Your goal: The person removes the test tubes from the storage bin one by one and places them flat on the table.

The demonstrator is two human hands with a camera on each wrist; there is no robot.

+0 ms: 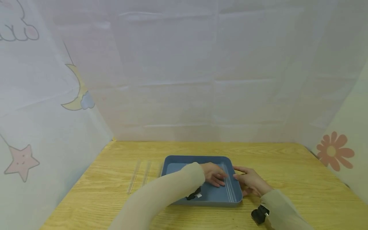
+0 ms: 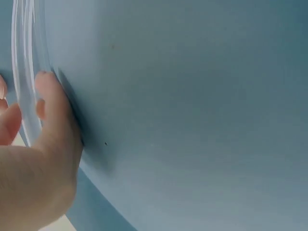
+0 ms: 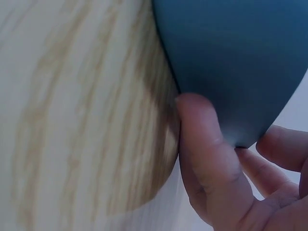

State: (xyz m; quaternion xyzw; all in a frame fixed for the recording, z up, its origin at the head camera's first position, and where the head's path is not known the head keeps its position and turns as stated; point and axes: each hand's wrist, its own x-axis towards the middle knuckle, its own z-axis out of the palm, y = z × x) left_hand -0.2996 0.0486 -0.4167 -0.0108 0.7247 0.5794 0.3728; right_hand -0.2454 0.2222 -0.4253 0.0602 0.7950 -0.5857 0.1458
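A blue rectangular tray (image 1: 201, 203) lies on the wooden table. My left hand (image 1: 213, 174) reaches into it, its fingers loosely extended beside several clear strips (image 1: 230, 191) that lie along the tray's right side. In the left wrist view, that hand (image 2: 45, 159) has a fingertip close against the clear strips (image 2: 30, 53); whether it grips any cannot be told. My right hand (image 1: 254, 182) holds the tray's right edge from outside. In the right wrist view, one finger (image 3: 204, 130) touches the blue wall low down, near the table, and another digit is by the rim.
Left of the tray, two clear strips, a left one (image 1: 133, 177) and a right one (image 1: 146, 173), lie on the wooden table (image 1: 290, 172). Part of another clear strip (image 1: 160, 169) shows beside the tray's left wall. A pale cloth backdrop (image 1: 184, 95) hangs behind and beside the table.
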